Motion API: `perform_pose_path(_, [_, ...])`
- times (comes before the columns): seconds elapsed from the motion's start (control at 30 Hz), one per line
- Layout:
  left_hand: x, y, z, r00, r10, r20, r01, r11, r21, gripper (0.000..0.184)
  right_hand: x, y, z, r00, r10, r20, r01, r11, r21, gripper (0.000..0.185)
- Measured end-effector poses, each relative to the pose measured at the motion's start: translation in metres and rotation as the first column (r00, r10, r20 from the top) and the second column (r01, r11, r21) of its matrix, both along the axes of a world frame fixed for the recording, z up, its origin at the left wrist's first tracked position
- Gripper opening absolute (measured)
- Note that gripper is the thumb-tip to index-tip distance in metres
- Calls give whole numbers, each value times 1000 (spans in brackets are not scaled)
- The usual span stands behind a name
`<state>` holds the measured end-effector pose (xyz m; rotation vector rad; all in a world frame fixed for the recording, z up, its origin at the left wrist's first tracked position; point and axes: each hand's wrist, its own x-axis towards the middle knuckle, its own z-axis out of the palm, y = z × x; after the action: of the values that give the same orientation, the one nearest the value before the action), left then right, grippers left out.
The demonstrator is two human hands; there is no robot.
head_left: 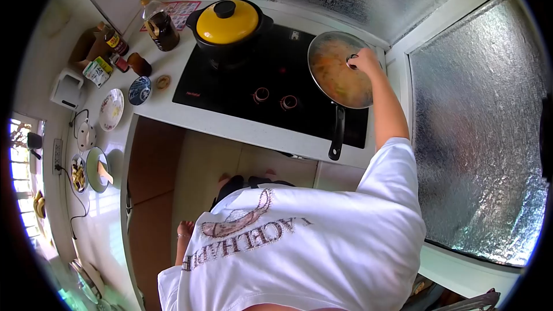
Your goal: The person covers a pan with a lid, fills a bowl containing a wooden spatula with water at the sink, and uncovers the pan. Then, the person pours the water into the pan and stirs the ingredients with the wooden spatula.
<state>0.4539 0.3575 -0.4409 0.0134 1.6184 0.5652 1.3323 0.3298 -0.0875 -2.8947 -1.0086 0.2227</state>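
My right hand (365,62) pinches the knob of a clear glass lid (322,75). That lid sits over a black frying pan (337,132), whose handle sticks out toward the counter's front edge. Under the fogged glass, orange and green pieces of food show blurred in a pale broth; they are too hazy to name. Low at my side hangs my left hand (185,229), away from the stove. Its fingers look loosely curled, with nothing visible in them. A bracelet circles the wrist.
A black pot with a yellow lid (227,22) stands on the black cooktop (230,89). Left of it are a large bottle of dark liquid (162,29), a blue patterned bowl (140,90) and a plate (111,109). A green-rimmed bowl (95,181) holds a wooden utensil.
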Motion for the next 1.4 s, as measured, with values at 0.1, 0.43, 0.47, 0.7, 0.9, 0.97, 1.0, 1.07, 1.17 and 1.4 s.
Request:
perform_pose_path(0.1, [12,4,17,999,-47,-19,47,999,-19,17,-7,-1,26,1000,0,-12,-1,1000,-16,36])
perform_pose_path(0.43, [34,17,24,990,-139,3,139,990,-21,12,-2,-69,120,869,122,-480,338,561,755,30])
perform_pose_path(0.47, [35,17,24,989,-148,5,148,989,-22,12,2,-78,124,813,172,-556,451,419,788,27])
perform_pose_path(0.7, [44,25,28,979,-202,9,202,979,-9,13,-13,-112,96,654,245,-715,752,-113,649,36])
perform_pose_path(0.9, [56,19,31,972,-234,-5,234,972,6,16,-29,-137,62,591,380,-711,806,-303,508,36])
perform_pose_path(0.97, [60,13,32,971,-239,-11,239,971,13,18,-21,-142,47,585,430,-687,811,-313,495,34])
perform_pose_path(1.0, [62,8,32,970,-242,-17,242,970,14,18,-23,-141,48,578,473,-665,816,-326,477,33])
perform_pose_path(1.07, [65,-1,32,964,-264,-37,265,964,12,20,-24,-134,53,552,514,-657,834,-326,446,29])
perform_pose_path(1.17, [84,-16,61,958,-272,-87,273,962,5,21,-29,-116,66,476,768,-428,846,-266,463,22])
perform_pose_path(1.4, [132,-17,154,970,-242,-32,243,945,218,24,-78,-20,103,824,534,-188,-5,339,941,24])
